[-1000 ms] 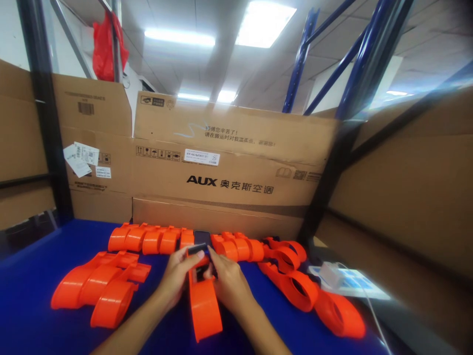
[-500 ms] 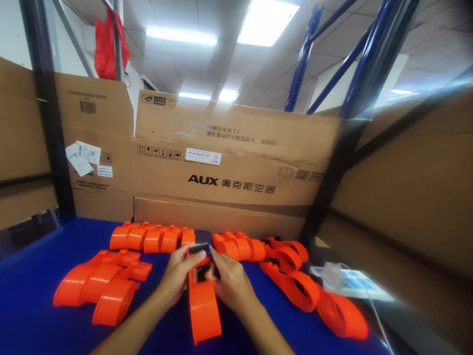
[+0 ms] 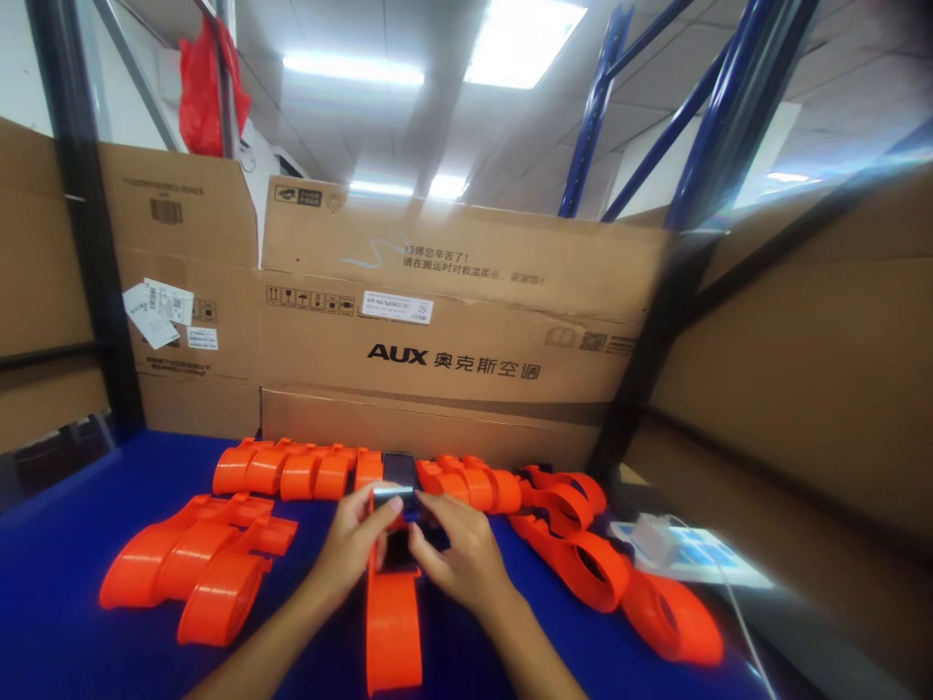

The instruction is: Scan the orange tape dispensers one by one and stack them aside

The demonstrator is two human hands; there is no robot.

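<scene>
Between my hands is an orange plastic part (image 3: pixel 394 637) with a wide curved band hanging toward me. At its upper end sits a dark, glossy piece (image 3: pixel 394 494). My left hand (image 3: pixel 356 533) grips this end from the left, thumb laid on the dark piece. On the other side, my right hand (image 3: pixel 465 552) is closed at the right edge of the dark piece, its thumb bent below the index finger. Some fingertips are hidden behind the part. Just beyond the hands stands a small black box-like object (image 3: pixel 399 469).
Similar orange parts lie on the blue tabletop (image 3: pixel 321 651): a back row (image 3: pixel 298 471), a left cluster (image 3: pixel 193 559) and a right-hand line (image 3: pixel 575 559). A white adapter (image 3: pixel 656 538) with a cable is at right. Cardboard panels (image 3: pixel 437 408) and dark posts (image 3: pixel 638 389) enclose the table.
The held part has tilted, its lower band swinging slightly left and down. More of the dark piece's glossy face shows. My right thumb has shifted out to where it is plainly visible.
</scene>
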